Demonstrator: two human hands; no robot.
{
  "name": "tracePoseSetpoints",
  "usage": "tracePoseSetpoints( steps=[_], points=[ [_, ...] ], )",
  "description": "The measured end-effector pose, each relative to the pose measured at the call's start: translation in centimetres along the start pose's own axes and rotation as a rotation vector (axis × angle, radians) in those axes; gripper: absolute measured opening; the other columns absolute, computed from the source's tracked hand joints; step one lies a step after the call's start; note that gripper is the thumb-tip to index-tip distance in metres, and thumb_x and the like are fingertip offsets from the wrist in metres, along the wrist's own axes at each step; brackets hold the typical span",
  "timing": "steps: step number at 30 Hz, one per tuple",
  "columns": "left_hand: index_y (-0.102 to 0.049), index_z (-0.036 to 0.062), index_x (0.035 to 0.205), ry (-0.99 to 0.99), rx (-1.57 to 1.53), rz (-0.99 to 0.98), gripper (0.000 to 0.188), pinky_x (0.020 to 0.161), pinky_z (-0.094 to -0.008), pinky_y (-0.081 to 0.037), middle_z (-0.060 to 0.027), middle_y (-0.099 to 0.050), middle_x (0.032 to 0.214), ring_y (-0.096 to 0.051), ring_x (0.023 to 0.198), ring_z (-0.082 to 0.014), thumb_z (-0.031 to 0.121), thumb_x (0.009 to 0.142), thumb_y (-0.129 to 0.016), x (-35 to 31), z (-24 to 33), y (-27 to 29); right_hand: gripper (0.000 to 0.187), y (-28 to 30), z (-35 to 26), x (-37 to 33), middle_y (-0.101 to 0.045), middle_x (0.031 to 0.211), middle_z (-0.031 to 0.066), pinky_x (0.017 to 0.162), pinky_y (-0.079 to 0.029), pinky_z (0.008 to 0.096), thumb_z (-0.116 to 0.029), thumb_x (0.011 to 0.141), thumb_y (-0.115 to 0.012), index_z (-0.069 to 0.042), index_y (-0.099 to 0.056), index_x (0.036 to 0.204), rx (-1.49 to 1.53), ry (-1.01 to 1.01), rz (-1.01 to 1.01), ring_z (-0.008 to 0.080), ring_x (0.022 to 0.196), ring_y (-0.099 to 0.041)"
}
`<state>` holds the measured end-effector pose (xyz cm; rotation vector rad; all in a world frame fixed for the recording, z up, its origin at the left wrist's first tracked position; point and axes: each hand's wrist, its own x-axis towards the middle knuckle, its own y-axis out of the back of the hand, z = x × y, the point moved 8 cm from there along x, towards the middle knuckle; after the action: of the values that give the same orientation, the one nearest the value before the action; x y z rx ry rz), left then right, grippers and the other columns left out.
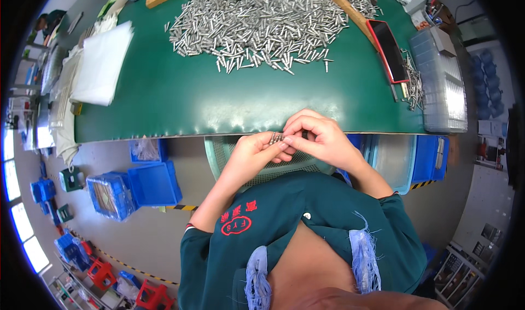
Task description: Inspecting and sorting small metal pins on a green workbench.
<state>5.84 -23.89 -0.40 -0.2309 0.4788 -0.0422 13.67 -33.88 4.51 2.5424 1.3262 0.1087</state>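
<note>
Both my hands meet over the table's near edge. Several small metal pins lie side by side in the curled fingers of my left hand, which is closed around them. From the right, my right hand reaches in with bent fingers, its thumb and fingertips pinched at the end of the pins. Which pin those fingertips grip is too small to tell. Beyond the hands, a wide heap of loose metal pins covers the far part of the green tabletop. Below the hands sits a green mesh basket, partly hidden.
Wooden bars border the heap. To its right are a red-cased phone, more loose pins and a clear plastic box. White plastic sheets lie at left. Blue crates stand on the floor.
</note>
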Motion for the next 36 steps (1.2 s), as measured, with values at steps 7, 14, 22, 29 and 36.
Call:
tracePoseSetpoints(
  steps=[7, 14, 22, 29, 36],
  points=[
    [-0.059, -0.0058, 0.114, -0.117, 0.018, 0.105, 0.025, 0.075, -0.0265, -0.053, -0.0144, -0.069, 0.100, -0.068, 0.085, -0.0165, 0.009, 0.097, -0.049, -0.5, 1.1, 1.7, 0.012, 9.0, -0.5, 3.8, -0.064, 0.083, 0.0009, 0.066, -0.049, 0.0227, -0.013, 0.091, -0.061, -0.002, -0.063, 0.096, 0.028, 0.045, 0.269, 0.0077, 0.074, -0.061],
    [-0.059, -0.0042, 0.116, -0.145, 0.004, 0.009, 0.027, 0.076, -0.0258, -0.052, -0.0125, -0.069, 0.100, -0.067, 0.086, -0.0148, 0.013, 0.097, -0.051, -0.7, 0.8, 0.7, 0.031, 28.6, 1.5, 10.1, -0.071, 0.084, 0.0071, 0.073, -0.051, 0.0335, -0.035, 0.088, -0.058, -0.012, -0.068, 0.106, -0.886, -0.127, 0.740, 0.0217, 0.081, -0.069],
    [-0.060, -0.0042, 0.114, -0.120, 0.009, 0.011, 0.028, 0.076, -0.0269, -0.053, -0.0128, -0.069, 0.097, -0.068, 0.084, -0.0169, 0.015, 0.097, -0.050, -0.6, 1.7, 1.2, 0.027, 10.2, -5.3, 7.6, -0.067, 0.097, 0.0005, 0.065, -0.045, 0.0215, -0.023, 0.093, -0.059, -0.005, -0.066, 0.112, -0.111, 0.060, -0.027, 0.0087, 0.085, -0.061],
    [-0.062, -0.0021, 0.108, -0.113, -0.014, 0.015, 0.025, 0.074, -0.0262, -0.054, -0.0123, -0.070, 0.096, -0.068, 0.084, -0.0169, 0.016, 0.098, -0.049, -0.6, 1.6, 0.9, 0.028, -0.9, -2.8, 3.4, -0.060, 0.095, 0.0032, 0.068, -0.047, 0.0241, -0.010, 0.084, -0.068, -0.006, -0.067, 0.112, -0.151, 0.165, -0.289, 0.0105, 0.082, -0.060],
    [-0.062, -0.0027, 0.107, -0.117, -0.068, 0.001, 0.022, 0.076, -0.0267, -0.054, -0.0128, -0.069, 0.096, -0.068, 0.085, -0.0178, 0.012, 0.098, -0.048, -0.7, 1.3, 1.0, 0.027, -0.3, -1.7, 3.1, -0.062, 0.096, 0.0054, 0.070, -0.049, 0.0255, -0.005, 0.084, -0.066, -0.004, -0.067, 0.111, -0.018, 0.072, -0.133, 0.0133, 0.082, -0.061]
  ],
)
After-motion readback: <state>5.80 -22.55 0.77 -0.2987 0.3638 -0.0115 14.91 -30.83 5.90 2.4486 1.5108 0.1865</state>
